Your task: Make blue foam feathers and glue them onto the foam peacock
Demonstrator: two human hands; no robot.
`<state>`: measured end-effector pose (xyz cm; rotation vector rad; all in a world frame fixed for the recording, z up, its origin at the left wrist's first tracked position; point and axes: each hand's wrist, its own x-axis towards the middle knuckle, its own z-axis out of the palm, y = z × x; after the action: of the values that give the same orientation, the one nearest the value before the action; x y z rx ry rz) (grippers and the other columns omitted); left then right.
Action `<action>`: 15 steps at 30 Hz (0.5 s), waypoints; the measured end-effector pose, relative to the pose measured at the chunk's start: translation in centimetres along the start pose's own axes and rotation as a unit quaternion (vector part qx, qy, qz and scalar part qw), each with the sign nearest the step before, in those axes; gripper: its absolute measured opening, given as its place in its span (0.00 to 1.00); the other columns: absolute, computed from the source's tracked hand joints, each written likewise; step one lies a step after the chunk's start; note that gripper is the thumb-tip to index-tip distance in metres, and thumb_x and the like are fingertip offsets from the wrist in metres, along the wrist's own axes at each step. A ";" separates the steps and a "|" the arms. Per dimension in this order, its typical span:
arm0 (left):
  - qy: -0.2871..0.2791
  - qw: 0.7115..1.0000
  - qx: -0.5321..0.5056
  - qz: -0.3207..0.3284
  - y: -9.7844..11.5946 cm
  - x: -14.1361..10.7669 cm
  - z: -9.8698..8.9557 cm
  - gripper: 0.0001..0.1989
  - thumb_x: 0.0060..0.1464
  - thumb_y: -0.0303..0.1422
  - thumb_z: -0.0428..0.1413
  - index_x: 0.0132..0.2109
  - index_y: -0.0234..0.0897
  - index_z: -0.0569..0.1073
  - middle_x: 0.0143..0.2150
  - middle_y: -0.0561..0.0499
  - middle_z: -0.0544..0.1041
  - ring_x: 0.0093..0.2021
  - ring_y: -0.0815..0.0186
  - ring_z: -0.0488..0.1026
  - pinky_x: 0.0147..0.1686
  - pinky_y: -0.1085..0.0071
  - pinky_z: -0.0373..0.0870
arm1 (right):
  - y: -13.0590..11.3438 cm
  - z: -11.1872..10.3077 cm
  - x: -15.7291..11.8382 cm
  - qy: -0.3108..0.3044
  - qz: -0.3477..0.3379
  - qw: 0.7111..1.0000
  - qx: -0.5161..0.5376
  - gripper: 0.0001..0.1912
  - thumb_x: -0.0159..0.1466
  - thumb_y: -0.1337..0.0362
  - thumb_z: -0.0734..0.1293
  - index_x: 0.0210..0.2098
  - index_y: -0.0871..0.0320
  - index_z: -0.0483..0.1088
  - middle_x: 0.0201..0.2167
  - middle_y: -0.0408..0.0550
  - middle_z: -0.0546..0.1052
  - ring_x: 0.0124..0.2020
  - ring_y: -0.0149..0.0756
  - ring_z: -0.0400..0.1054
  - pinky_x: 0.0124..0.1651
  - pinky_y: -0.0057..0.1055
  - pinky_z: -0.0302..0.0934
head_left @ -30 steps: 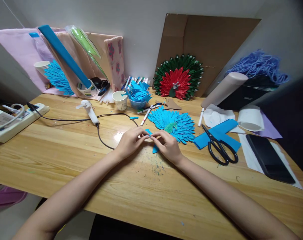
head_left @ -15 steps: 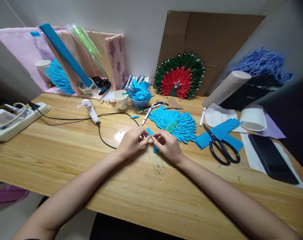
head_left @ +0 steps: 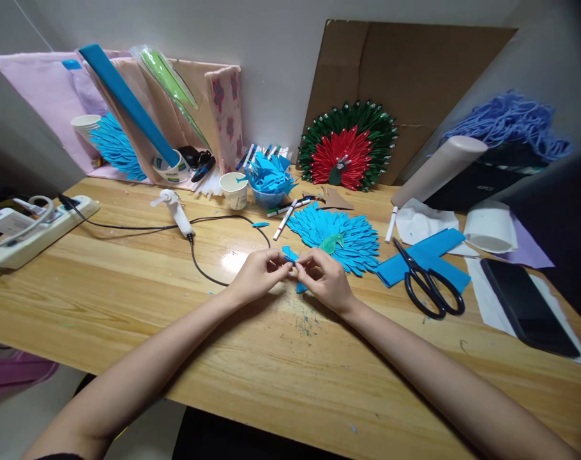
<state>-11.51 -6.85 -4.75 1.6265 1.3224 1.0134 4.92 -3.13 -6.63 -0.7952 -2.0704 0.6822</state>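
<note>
A small piece of blue crepe paper (head_left: 289, 254) is pinched between my two hands at the middle of the wooden table. My left hand (head_left: 259, 273) grips it from the left with thumb and fingertips pressed together. From the right, my right hand (head_left: 326, 281) pinches it in the same way, the fingertips of both hands nearly touching. Another bit of blue paper (head_left: 301, 287) shows just under my right hand. Right behind the hands lies a fan of blue paper feathers (head_left: 357, 239) with a green bird shape (head_left: 329, 244) on it.
Black-handled scissors (head_left: 427, 287) rest on folded blue paper (head_left: 391, 268) at the right, near a phone (head_left: 530, 306). A glue gun (head_left: 177, 214) trails its cable at the left. Behind stand a paper cup (head_left: 233, 191), a tub of blue pieces (head_left: 269, 191) and a red-green feather fan (head_left: 343, 150).
Both hands stay together on the small blue paper, with a slight shift of the fingertips. The whole view has moved slightly.
</note>
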 end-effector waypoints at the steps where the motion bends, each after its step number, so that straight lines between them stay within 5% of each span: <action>1: -0.003 1.000 -0.016 -0.007 0.1 0.0 0.0 0.07 0.52 0.31 0.51 0.31 0.33 0.71 0.25 0.53 0.73 0.25 0.73 0.68 0.26 0.78 0.63 | 0.0 0.0 0.0 0.001 -0.002 1.000 -0.005 0.02 0.58 0.68 0.63 0.28 0.56 0.64 0.26 0.45 0.70 0.27 0.32 0.65 0.29 0.28 0.62; 7: -0.025 0.992 -0.119 -0.044 0.0 0.0 0.2 0.09 0.51 0.32 0.51 0.28 0.31 0.70 0.25 0.52 0.73 0.28 0.71 0.70 0.30 0.75 0.66 | 0.2 0.0 -0.2 -0.011 -0.017 0.999 -0.037 0.02 0.57 0.69 0.62 0.28 0.57 0.64 0.26 0.45 0.69 0.27 0.32 0.64 0.27 0.28 0.61; 15: -0.003 0.993 -0.102 -0.060 0.1 0.0 0.3 0.09 0.49 0.33 0.53 0.27 0.31 0.70 0.25 0.51 0.73 0.27 0.70 0.69 0.29 0.75 0.65 | 0.2 0.2 -0.3 -0.006 -0.032 0.998 -0.058 0.03 0.56 0.69 0.63 0.28 0.57 0.63 0.25 0.45 0.69 0.26 0.32 0.63 0.28 0.28 0.60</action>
<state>-11.19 -6.85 -4.77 1.3800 1.2537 1.0347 4.96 -3.29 -7.01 -0.7878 -2.1523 0.5359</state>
